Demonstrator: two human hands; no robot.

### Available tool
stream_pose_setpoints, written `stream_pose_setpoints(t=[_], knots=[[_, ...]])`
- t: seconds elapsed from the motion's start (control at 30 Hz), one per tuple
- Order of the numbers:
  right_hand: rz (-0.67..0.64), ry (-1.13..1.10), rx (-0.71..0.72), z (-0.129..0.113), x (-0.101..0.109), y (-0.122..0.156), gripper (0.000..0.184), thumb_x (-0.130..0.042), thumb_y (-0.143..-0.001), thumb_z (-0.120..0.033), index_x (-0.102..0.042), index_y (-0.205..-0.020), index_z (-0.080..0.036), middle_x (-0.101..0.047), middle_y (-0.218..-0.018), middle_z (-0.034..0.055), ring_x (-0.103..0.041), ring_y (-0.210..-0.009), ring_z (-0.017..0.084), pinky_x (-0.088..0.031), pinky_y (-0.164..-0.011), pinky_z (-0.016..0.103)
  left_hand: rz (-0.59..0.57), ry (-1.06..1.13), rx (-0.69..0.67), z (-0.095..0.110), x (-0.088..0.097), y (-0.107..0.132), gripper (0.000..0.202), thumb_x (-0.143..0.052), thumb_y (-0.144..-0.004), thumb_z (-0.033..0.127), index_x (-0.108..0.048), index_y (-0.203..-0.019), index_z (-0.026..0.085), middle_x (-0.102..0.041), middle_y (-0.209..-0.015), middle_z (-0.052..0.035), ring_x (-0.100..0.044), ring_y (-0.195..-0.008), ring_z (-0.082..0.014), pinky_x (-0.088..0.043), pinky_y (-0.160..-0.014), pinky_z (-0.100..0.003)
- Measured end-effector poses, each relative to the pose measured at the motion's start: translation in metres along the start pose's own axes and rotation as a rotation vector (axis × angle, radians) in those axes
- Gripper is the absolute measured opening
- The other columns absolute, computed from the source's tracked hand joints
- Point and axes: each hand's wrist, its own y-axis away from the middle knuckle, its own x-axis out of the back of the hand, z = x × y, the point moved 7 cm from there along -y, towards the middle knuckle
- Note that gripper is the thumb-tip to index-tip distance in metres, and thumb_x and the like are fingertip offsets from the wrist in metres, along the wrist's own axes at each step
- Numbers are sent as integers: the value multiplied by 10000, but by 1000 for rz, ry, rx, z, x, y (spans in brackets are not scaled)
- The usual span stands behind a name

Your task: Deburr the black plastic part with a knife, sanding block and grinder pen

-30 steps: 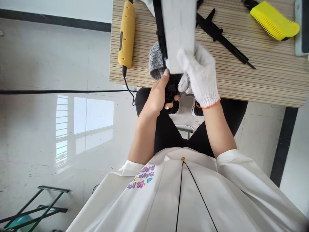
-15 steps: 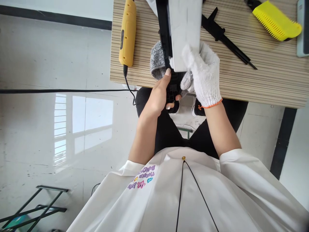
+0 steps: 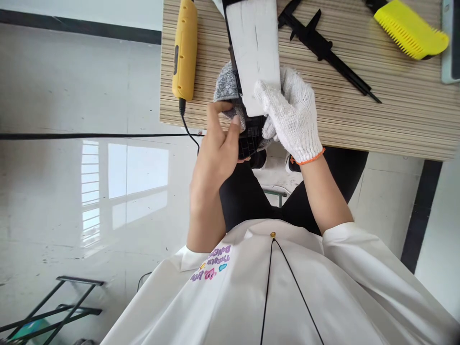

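Note:
My right hand (image 3: pixel 293 112), in a white knit glove with an orange cuff edge, grips the near end of a long white flat block (image 3: pixel 255 52), thumb on top. Under and beside the block lies a long black plastic part (image 3: pixel 249 141) with a gridded near end, jutting over the table's front edge. My bare left hand (image 3: pixel 217 151) is at its left side, thumb and index finger closed on a fold of grey speckled knit cloth (image 3: pixel 226 81). Its other fingers are mostly hidden behind the black part. The far ends of block and part leave the view.
On the wood-grain table (image 3: pixel 359 124) lie a yellow corded tool (image 3: pixel 186 52) at left, a black caliper (image 3: pixel 323 48) right of the block and a yellow brush (image 3: pixel 411 28) at far right. The tool's cord hangs over the edge. A folding stool frame (image 3: pixel 68 306) stands on the floor.
The white block and black part have shifted left and tilted, uncovering more of the caliper. My left hand has moved from the black part to the grey cloth. My right hand moved left with the block.

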Motion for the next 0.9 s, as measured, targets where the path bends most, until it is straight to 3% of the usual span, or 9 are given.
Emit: stream_pose_setpoints(t=[0.17, 0.23, 0.3, 0.33, 0.4, 0.47, 0.57, 0.67, 0.9], knots=[[-49, 21, -68, 7, -3, -1, 224, -625, -940, -446, -514, -864, -268, -514, -577, -92, -519, -352, 83, -348, -291, 205, 330, -80, -178, -16, 29, 50, 117, -484, -1036, 339, -476, -988, 233, -531, -639, 73, -549, -459, -76, -453, -452, -184], [-51, -5, -62, 6, -4, -1, 235, -635, -933, -445, -510, -845, -266, -518, -582, -91, -520, -348, 85, -342, -286, 210, 63, 46, -115, -35, -5, 68, 57, -497, -1016, 278, -508, -997, 225, -548, -669, 70, -532, -446, -63, -456, -450, -179], [-35, -9, -45, 4, -3, -1, 243, -643, -930, -427, -505, -823, -259, -519, -578, -93, -519, -346, 80, -340, -286, 201, -481, 199, -15, -51, -67, 93, 205, -527, -985, 258, -552, -1188, 241, -664, -915, -1, -645, -593, -90, -546, -552, -218], [-27, -7, -39, 3, -2, -1, 247, -641, -931, -416, -502, -811, -252, -512, -566, -94, -522, -346, 80, -339, -284, 196, -703, 268, 11, -54, -94, 108, 364, -565, -958, 250, -521, -1319, 264, -665, -1130, -56, -707, -780, -135, -598, -675, -268], [-21, -17, -27, 2, -1, -2, 246, -628, -936, -393, -498, -794, -239, -488, -527, -99, -519, -329, 92, -319, -256, 196, -887, 380, -4, -55, -124, 125, 623, -590, -928, 232, -381, -1508, 320, -488, -1477, -110, -633, -1199, -240, -585, -945, -388], [-31, -43, -21, 2, -2, -2, 245, -620, -933, -383, -498, -783, -234, -475, -496, -103, -519, -314, 109, -297, -226, 205, -905, 424, -49, -54, -137, 129, 761, -585, -919, 203, -256, -1585, 366, -271, -1645, -78, -355, -1482, -297, -432, -1157, -477], [-35, -46, -33, 3, -2, -3, 257, -617, -935, -401, -492, -775, -244, -481, -473, -111, -517, -313, 102, -296, -220, 199, -943, 477, -55, -53, -140, 134, 852, -575, -923, 171, -137, -1605, 438, -71, -1716, 23, -56, -1581, -287, -228, -1269, -504], [-24, -7, -42, 3, -1, -3, 247, -613, -943, -403, -501, -784, -250, -486, -453, -119, -511, -318, 86, -322, -243, 184, -1013, 568, -20, -53, -137, 142, 885, -569, -924, 166, -81, -1599, 465, -15, -1720, 68, -27, -1584, -280, -189, -1281, -505], [-52, -101, -10, 1, -3, -4, 190, -597, -925, -355, -538, -813, -214, -485, -495, -122, -505, -303, 88, -300, -211, 189, -1009, 468, -18, -60, -144, 133, 838, -576, -860, 151, -241, -1608, 327, -213, -1694, -12, -180, -1562, -300, -190, -1277, -531]])
